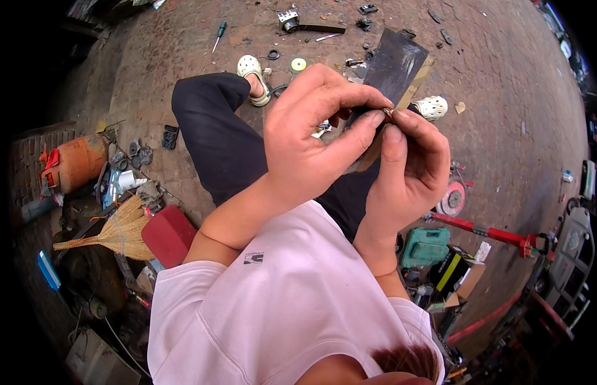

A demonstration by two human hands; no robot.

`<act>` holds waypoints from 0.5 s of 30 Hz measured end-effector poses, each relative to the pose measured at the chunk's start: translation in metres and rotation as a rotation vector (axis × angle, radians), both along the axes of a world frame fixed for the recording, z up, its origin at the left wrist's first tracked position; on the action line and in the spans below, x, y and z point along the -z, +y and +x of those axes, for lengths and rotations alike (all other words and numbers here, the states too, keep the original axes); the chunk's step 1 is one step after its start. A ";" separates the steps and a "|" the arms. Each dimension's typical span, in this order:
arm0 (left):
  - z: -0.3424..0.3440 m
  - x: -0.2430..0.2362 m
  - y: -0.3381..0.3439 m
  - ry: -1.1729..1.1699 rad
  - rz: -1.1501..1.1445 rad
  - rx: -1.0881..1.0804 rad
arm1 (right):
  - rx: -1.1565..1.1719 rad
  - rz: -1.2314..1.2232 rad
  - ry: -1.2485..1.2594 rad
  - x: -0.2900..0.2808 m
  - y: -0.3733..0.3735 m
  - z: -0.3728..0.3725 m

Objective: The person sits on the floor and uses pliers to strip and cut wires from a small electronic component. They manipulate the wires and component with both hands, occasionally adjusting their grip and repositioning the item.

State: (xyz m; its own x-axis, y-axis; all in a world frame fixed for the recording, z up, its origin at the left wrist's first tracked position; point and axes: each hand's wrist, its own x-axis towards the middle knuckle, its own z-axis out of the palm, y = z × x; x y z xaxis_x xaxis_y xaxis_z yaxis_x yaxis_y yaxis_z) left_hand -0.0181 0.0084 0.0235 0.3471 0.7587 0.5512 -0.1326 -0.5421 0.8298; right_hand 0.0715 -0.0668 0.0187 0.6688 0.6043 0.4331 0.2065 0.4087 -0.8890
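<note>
A small piece (387,111) was held up between both hands, in front of the lap; its exact kind could not be made out, as most of it was covered by fingertips. The left hand (318,125) was narrowed to a pinch, with thumb and forefinger brought together on the piece. The right hand (411,170) was likewise narrowed, its thumb and forefinger closed at the same piece from the other side. Dark smudges were seen on the fingers.

Beyond the hands, a dark flat plate (395,61) was seen, partly hidden by them, with a wooden strip (422,76) showing along its right edge. Dark trousers (215,135), a pale shirt (292,295) and light clogs (250,77) were worn.

On the brick floor (510,96), a screwdriver (219,37), a black ring (273,55) and a yellow disc (298,65) were scattered ahead. To the left, an orange gas cylinder (85,162), a straw broom (122,230) and a red seat (169,237) were placed. To the right, a green case (425,248) was set near a red metal bar (468,224), with a black and yellow box (451,266) just beside the case.
</note>
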 end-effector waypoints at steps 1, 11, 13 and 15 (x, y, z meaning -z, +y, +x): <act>0.000 0.000 0.000 -0.004 -0.004 0.008 | 0.023 0.005 -0.053 0.001 0.001 0.001; -0.001 0.001 0.002 -0.034 -0.007 0.023 | 0.034 -0.059 -0.345 -0.004 -0.003 0.000; -0.002 0.001 0.002 -0.033 -0.013 0.024 | 0.036 -0.070 -0.341 -0.005 -0.003 -0.001; -0.001 0.002 0.002 -0.035 -0.016 0.023 | 0.059 -0.059 -0.341 -0.005 -0.001 -0.001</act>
